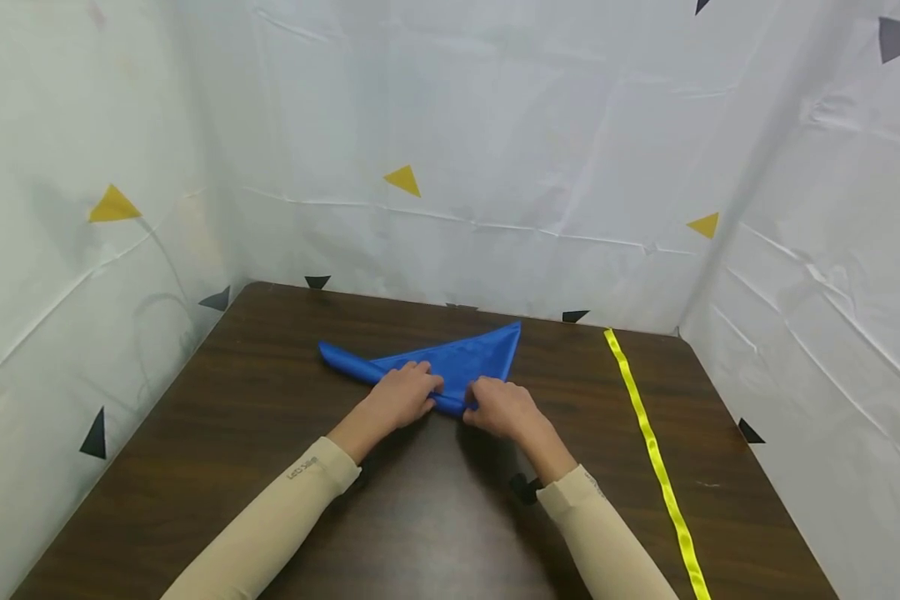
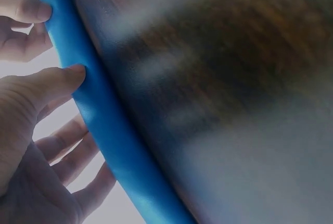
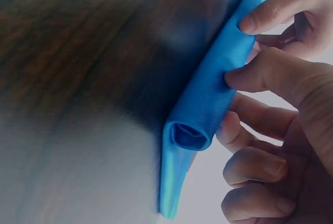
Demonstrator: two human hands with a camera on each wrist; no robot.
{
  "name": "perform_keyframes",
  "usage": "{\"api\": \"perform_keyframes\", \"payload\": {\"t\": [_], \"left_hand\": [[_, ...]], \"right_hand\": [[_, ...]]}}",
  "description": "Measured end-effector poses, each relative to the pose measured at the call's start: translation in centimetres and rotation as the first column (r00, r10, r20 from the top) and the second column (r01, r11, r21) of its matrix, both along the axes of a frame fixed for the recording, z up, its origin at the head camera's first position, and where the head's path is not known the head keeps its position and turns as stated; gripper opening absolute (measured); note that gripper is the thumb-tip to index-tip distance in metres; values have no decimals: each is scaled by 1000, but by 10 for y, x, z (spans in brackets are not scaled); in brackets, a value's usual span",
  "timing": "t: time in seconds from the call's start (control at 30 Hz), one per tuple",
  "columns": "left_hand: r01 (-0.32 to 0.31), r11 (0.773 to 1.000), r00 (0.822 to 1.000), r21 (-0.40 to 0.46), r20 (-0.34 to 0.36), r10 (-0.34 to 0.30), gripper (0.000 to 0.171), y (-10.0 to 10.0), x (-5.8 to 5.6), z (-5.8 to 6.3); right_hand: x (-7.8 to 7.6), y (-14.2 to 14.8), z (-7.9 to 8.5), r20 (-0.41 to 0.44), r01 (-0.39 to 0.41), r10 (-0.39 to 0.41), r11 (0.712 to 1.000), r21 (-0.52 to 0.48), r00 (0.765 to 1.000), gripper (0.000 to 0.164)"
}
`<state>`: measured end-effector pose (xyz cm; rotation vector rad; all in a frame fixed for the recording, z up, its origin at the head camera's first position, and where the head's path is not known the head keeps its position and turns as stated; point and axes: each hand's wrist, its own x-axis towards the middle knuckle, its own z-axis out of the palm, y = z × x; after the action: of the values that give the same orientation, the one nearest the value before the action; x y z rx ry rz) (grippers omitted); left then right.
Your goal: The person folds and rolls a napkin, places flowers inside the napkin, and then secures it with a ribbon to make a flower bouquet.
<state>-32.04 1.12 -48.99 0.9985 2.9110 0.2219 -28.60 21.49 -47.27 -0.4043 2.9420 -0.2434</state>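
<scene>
A shiny blue cloth lies toward the far side of the table, its near edge rolled into a tube and its flat part reaching back to a pointed corner. My left hand grips the roll near its middle, thumb on the near side and fingers behind. Close beside it, my right hand pinches the roll toward its right end. In the right wrist view, that end of the rolled cloth shows an open hollow with layers inside. The left wrist view has the roll running diagonally past both thumbs.
A long yellow ribbon lies along the right side of the dark wooden table. White sheeting with small yellow and black triangles walls in the back and both sides.
</scene>
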Motion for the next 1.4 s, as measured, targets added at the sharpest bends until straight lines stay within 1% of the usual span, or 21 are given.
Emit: {"api": "perform_keyframes", "payload": {"t": [0.17, 0.3, 0.57, 0.67, 0.83, 1.0, 1.13, 1.3, 1.4], "left_hand": [[-6, 1000, 1000, -2, 7, 6, 29, 0, -3, 1], [-6, 1000, 1000, -2, 1, 6, 30, 0, -6, 1], [6, 999, 1000, 49, 0, -6, 27, 1, -9, 3], [2, 999, 1000, 50, -1, -2, 27, 2, -11, 3], [6, 1000, 1000, 27, 0, -6, 31, 3, -12, 4], [-9, 1000, 1000, 11, -16, 9, 30, 4, -13, 4], [-30, 1000, 999, 6, -23, 30, 29, 5, -14, 2], [-27, 1000, 999, -4, -24, 27, 30, 6, -13, -6], [-26, 1000, 999, -3, -31, 26, 29, 5, -12, -8]], "right_hand": [[2, 1, -1, -37, 0, -1, 1000, -29, 999, 28], [0, 1, -2, -52, 10, -11, 1000, -30, 999, 25], [-5, 1, 0, -33, 24, -25, 999, -36, 999, 23], [-7, 2, 1, -25, 31, -32, 998, -48, 999, 23], [-11, 4, 1, 12, 54, -53, 995, -80, 999, 25], [-16, 7, 0, 38, 71, -67, 991, -112, 997, 26], [-17, 9, -3, 51, 82, -76, 988, -133, 996, 27], [-12, 13, -7, 56, 74, -66, 985, -154, 996, 27], [-9, 15, -10, 48, 73, -66, 983, -167, 997, 30]]}}
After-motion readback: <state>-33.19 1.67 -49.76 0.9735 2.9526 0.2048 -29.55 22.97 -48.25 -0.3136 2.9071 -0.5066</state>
